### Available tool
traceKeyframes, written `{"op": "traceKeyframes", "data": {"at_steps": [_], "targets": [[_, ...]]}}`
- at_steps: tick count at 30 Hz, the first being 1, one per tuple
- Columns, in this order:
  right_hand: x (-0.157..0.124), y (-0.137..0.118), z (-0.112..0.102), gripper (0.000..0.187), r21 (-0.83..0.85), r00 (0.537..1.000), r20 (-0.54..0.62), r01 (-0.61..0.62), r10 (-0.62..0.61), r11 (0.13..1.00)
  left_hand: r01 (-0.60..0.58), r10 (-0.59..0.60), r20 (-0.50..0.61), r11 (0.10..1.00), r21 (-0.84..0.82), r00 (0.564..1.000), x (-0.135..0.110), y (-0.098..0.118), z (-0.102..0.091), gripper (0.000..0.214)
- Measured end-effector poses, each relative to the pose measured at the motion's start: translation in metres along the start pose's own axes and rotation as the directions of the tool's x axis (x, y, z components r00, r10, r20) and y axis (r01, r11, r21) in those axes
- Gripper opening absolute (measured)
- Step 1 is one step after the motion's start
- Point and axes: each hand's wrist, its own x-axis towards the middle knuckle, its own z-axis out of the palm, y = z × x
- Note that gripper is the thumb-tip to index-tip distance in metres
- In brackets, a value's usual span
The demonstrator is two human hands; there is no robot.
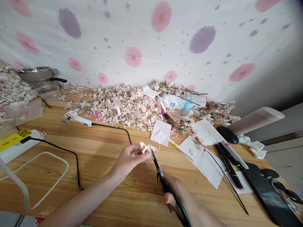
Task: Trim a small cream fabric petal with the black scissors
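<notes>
Pinched between the thumb and fingers of my left hand (132, 157) is a small, thin whitish scrap (146, 147) with ragged edges, maybe paper or a dried petal. My right hand (174, 189) is wrapped round the black handles of a pair of scissors (159, 170). The scissor blades point up and away from me, their tips at the right edge of the scrap. Whether the blades are parted or closed is hard to make out. Both hands are above the wooden table (104, 189).
A broad heap of whitish scraps (127, 105) lies along the wall. Left are a white glue gun (78, 118) and a power strip (35, 138). Right are white paper sheets (205, 164), black markers (229, 167), a flower stem (224, 175) and a black phone-like slab (272, 195). Artificial flowers (175, 90) lie behind.
</notes>
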Motion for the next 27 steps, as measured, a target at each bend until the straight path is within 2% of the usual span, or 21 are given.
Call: {"op": "traceKeyframes", "data": {"at_steps": [11,19,27], "targets": [[-0.003,0.002,-0.002,0.068,-0.072,0.999,0.003,-0.033,0.033,0.997,0.083,-0.084,0.125,0.996,0.019,0.989,0.005,0.011,-0.010,0.029],[0.002,0.003,-0.004,0.069,-0.040,1.000,0.015,-0.008,0.009,0.999,0.071,-0.076,0.096,0.996,0.060,0.992,0.006,0.006,-0.007,0.028],[0.002,0.002,-0.004,0.068,-0.044,0.999,0.008,-0.032,0.033,0.998,0.081,-0.081,0.060,0.997,-0.002,0.995,0.006,0.003,-0.005,0.027]]}}
